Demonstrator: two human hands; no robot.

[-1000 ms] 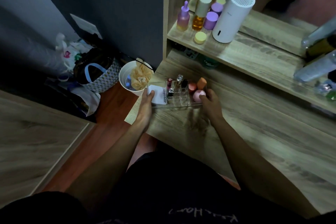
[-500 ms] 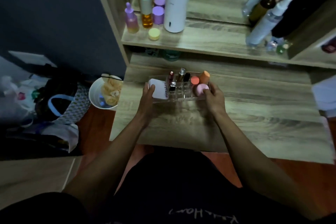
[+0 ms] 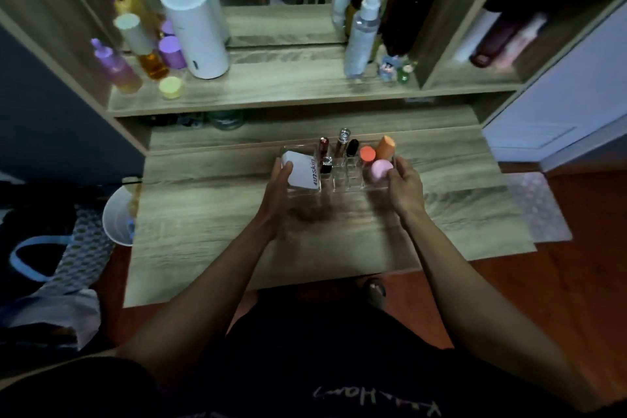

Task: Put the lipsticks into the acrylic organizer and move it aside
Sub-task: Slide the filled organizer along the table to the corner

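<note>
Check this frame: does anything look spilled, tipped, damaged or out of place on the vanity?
Nothing stands out. The acrylic organizer sits level on the desk between the left hand and right hand, lipsticks upright in their slots. Shelf bottles stand upright; no spill shows.

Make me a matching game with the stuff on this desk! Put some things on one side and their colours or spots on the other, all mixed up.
Things:
1. egg-shaped sponge nearest the right hand
2. pointed sponge
3. tall cylinder on the shelf
4. box with writing

Colours and spots:
A. white, upright on the shelf, left of the mirror
B. pink
C. white, at the organizer's left end, by the left hand
D. orange

Pairs: 1-B, 2-D, 3-A, 4-C
</note>
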